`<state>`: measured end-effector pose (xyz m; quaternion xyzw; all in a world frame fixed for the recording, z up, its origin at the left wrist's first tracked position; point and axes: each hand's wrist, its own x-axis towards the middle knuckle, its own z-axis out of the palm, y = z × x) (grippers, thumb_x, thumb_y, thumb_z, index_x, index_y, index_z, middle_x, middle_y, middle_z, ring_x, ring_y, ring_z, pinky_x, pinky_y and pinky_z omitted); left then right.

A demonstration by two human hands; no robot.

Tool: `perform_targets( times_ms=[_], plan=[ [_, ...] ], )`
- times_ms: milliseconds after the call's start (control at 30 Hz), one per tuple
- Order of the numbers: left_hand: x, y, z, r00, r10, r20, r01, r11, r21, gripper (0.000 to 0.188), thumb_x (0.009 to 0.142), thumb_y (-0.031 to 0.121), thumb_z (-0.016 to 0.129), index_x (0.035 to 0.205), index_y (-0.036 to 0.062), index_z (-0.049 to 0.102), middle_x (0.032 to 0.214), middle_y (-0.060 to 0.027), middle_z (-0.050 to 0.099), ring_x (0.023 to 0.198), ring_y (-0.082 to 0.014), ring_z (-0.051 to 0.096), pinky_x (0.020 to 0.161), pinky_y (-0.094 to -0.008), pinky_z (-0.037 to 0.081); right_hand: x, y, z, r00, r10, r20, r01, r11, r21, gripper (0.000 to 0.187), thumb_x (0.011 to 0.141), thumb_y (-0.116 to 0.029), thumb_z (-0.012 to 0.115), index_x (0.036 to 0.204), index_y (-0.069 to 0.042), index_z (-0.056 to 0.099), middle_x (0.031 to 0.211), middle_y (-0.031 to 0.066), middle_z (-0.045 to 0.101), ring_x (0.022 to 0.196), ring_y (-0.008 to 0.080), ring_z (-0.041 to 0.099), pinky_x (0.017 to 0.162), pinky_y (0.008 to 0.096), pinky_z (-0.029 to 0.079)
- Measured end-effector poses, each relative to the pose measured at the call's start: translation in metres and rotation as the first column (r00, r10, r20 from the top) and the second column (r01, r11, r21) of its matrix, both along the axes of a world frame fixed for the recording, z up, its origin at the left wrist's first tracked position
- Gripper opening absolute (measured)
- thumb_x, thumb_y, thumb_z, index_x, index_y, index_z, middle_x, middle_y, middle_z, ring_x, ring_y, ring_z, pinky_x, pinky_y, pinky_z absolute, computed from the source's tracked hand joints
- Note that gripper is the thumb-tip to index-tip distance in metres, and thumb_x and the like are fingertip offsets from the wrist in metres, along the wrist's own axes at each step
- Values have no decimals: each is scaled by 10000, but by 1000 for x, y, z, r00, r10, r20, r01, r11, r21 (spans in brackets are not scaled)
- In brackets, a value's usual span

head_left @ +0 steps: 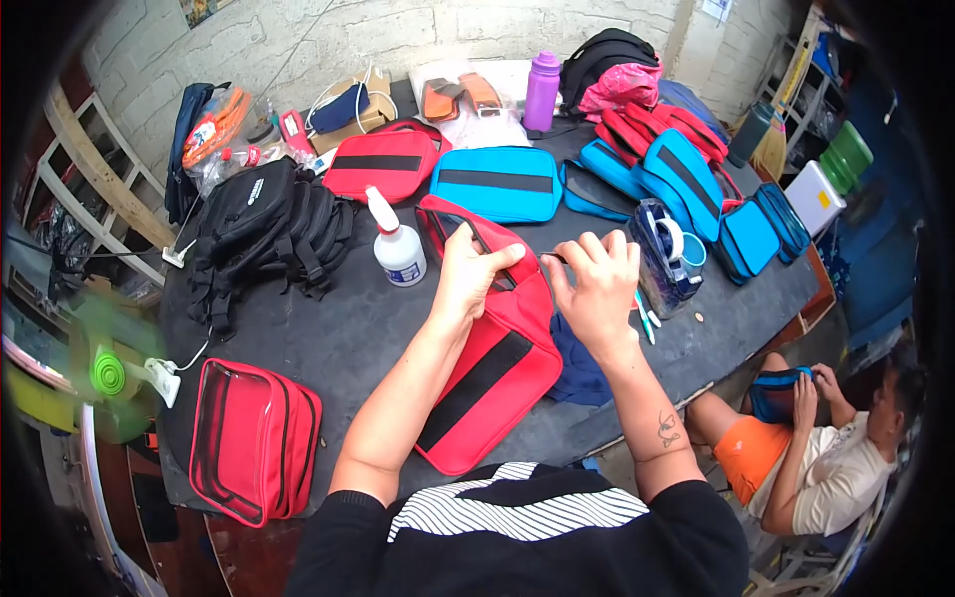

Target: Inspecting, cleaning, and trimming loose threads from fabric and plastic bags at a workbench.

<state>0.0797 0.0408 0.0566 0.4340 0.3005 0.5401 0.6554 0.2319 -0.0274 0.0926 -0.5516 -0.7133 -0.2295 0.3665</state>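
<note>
A red zippered bag [517,393] with a black strip across its panel lies tilted on the dark table in front of me, its upper part raised and opened. My left hand [468,271] grips the raised red edge beside the clear window, thumb pointing right. Just right of it, my right hand [599,284] has thumb and fingers pinched together at the bag's right edge. A small dark bit shows at those fingertips; I cannot make out what it is. Close to my left hand stands a white spray bottle [400,249]. Dark blue cloth [579,368] lies beneath the bag's right side.
Another red bag [257,438] stands at the near left, below black backpacks [261,224]. Farther back are a flat red bag [378,164], blue bags [494,184] and a purple bottle [542,92]. A tape dispenser [668,254] sits right. A seated person [836,448] handles a blue bag.
</note>
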Motion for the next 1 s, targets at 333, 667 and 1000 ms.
perform_targets(
  times_ms=[333,667,1000],
  plan=[
    [-3,-2,3,1000,15,23,-14,1000,-18,308,733,-81,701,965,18,526,855,-84,649,713,-154,654,591,-265,547,-2,1,-6,1000,8,13,-8,999,-36,141,714,-203,733,735,-110,629,719,14,531,725,236,465,660,377,332],
    [0,-7,2,1000,20,-15,-21,999,-46,313,731,-84,704,969,20,528,847,-73,640,738,-147,645,632,-272,538,-5,0,-14,997,-28,-69,31,999,35,149,711,-210,743,731,-114,631,724,10,536,723,241,465,658,374,331],
    [-21,-4,24,987,-51,150,58,997,-48,292,786,22,699,1021,42,527,890,-60,633,767,-162,655,660,-306,562,13,3,-38,691,117,-713,-329,930,-166,551,625,-210,838,1078,-73,556,762,-22,428,717,77,367,642,228,350]
  ],
)
